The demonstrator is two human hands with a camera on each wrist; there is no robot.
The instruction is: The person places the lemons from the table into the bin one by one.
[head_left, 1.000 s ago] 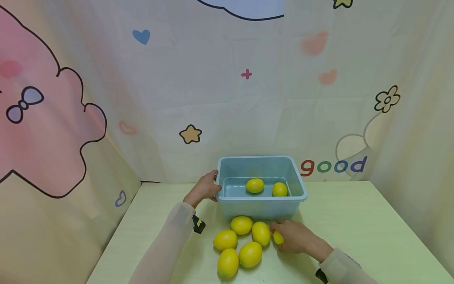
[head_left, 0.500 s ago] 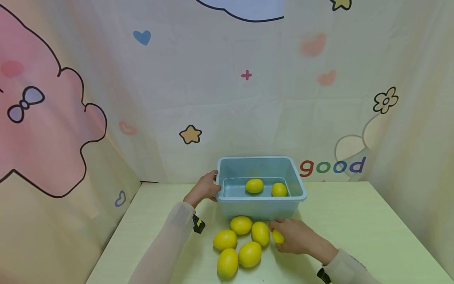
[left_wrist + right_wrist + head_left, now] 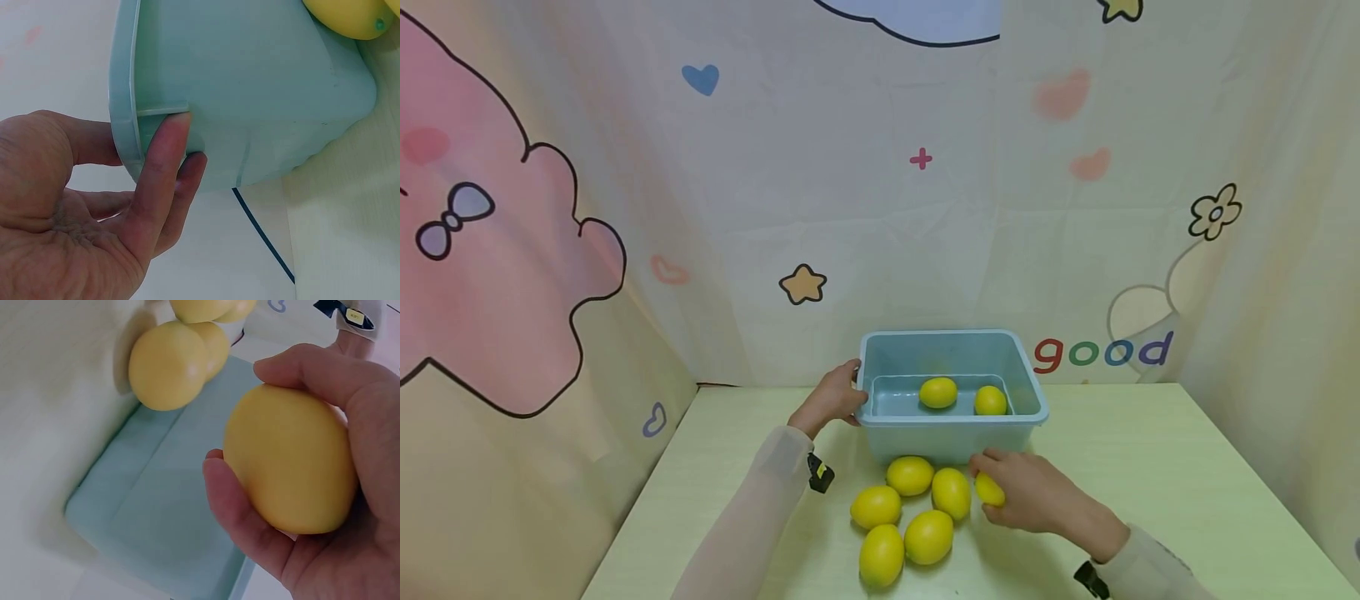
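Observation:
A light blue plastic bin (image 3: 947, 439) stands at the back of the table, with two lemons (image 3: 937, 392) lying inside. My left hand (image 3: 832, 397) grips the rim at the bin's left end; in the left wrist view its fingers (image 3: 164, 169) curl under the edge. In front of the bin's right half, my right hand (image 3: 1033, 493) holds a lemon (image 3: 287, 459), thumb on one side and fingers on the other. Several more lemons (image 3: 929, 537) lie in a cluster on the table to the left of this hand.
The pale green table (image 3: 1150, 467) extends to both sides of the bin. Behind it hangs a printed curtain (image 3: 850, 183), close to the bin's back edge. Another curtain (image 3: 1300, 333) borders the right side.
My right hand has shifted slightly away from me and up, bringing the lemon it holds along. The left hand stays on the bin's rim, and the other lemons have not moved.

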